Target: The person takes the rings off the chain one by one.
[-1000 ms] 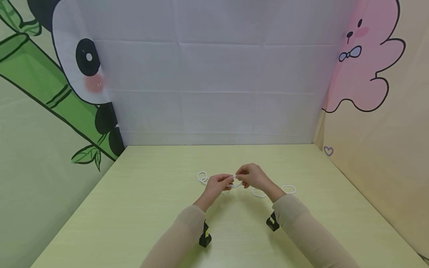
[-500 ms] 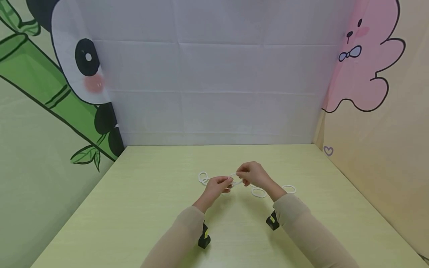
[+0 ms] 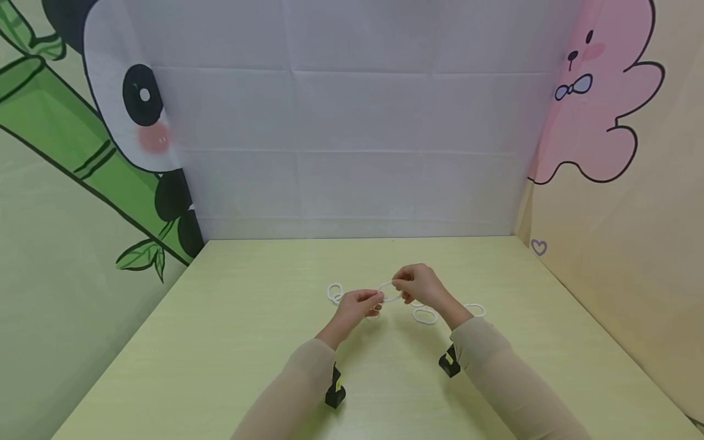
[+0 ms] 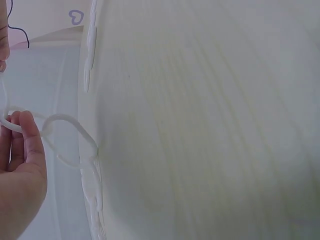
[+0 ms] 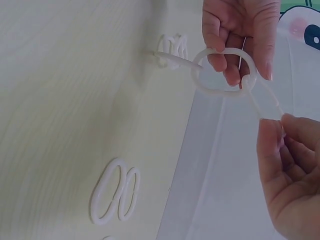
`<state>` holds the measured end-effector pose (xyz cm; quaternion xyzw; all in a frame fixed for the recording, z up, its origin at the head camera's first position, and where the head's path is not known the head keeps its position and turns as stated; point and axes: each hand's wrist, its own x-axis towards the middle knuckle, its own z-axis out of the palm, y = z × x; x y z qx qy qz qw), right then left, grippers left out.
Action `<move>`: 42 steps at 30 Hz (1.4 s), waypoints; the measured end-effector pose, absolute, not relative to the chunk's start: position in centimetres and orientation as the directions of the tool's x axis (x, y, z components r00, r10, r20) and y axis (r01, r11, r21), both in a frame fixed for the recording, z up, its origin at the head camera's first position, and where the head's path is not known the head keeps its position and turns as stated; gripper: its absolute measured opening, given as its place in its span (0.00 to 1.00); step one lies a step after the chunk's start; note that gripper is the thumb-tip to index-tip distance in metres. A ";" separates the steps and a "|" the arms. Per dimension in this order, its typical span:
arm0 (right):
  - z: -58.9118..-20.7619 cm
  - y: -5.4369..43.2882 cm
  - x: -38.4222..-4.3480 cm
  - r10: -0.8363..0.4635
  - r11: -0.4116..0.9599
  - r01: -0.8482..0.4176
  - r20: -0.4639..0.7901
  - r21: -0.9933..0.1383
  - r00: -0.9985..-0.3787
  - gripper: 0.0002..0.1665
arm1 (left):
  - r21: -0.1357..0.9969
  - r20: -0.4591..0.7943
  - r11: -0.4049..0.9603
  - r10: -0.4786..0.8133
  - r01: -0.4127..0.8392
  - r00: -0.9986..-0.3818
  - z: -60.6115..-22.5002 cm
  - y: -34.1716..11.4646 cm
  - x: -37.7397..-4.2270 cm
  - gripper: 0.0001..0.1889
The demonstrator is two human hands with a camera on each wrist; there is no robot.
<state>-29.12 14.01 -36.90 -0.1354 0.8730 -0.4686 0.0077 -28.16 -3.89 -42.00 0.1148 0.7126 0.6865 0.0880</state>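
My left hand [image 3: 356,304] pinches a white oval chain link [image 5: 220,93] above the table. My right hand [image 3: 422,287] pinches a second white link [image 5: 252,102], which passes through the first one and stretches between the hands. From the other side of the first link hangs a further link [image 5: 180,60], sloping down toward the table. Linked rings [image 3: 334,299] lie just beyond my left hand, partly hidden by it. In the left wrist view the left thumb and fingers [image 4: 31,135] grip the link's edge.
Loose white links lie by my right hand, including an oval link [image 3: 425,323] and another link [image 3: 474,305] partly behind the right wrist. Black blocks [image 3: 335,394] show under both sleeves. A white cloth wall [image 3: 352,183] rises behind the pale table [image 3: 220,342].
My right hand has moved slightly up and to the right, away from the left. The link between the hands now shows as a wider loop. My left hand has barely moved.
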 end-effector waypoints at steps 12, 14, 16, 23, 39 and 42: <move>-36.9 14.3 -29.2 -0.217 0.505 -0.204 0.106 -0.838 -0.970 0.08 | 0.997 0.062 0.018 0.296 0.071 -0.953 -41.3 -4.0 -27.8 0.16; -36.9 14.3 -29.2 -0.219 0.503 -0.201 0.101 -0.840 -0.971 0.08 | 0.998 0.062 0.000 0.288 0.065 -0.956 -41.9 -3.9 -28.4 0.16; -37.0 14.3 -29.2 -0.221 0.501 -0.198 0.096 -0.843 -0.970 0.08 | 0.998 0.070 -0.017 0.277 0.068 -0.958 -42.6 -3.9 -28.9 0.16; -37.2 14.6 -28.9 -0.237 0.491 -0.179 0.067 -0.853 -0.969 0.07 | 0.995 0.094 -0.046 0.225 0.086 -0.970 -43.8 -3.7 -29.8 0.16; -38.7 14.8 -29.1 -0.315 0.455 -0.160 0.010 -0.876 -0.949 0.09 | 0.994 0.104 -0.053 0.163 0.096 -0.981 -43.7 -3.5 -29.7 0.17; -38.8 14.7 -29.1 -0.322 0.460 -0.159 0.003 -0.873 -0.947 0.09 | 0.994 0.104 -0.044 0.152 0.098 -0.983 -43.6 -3.5 -29.7 0.17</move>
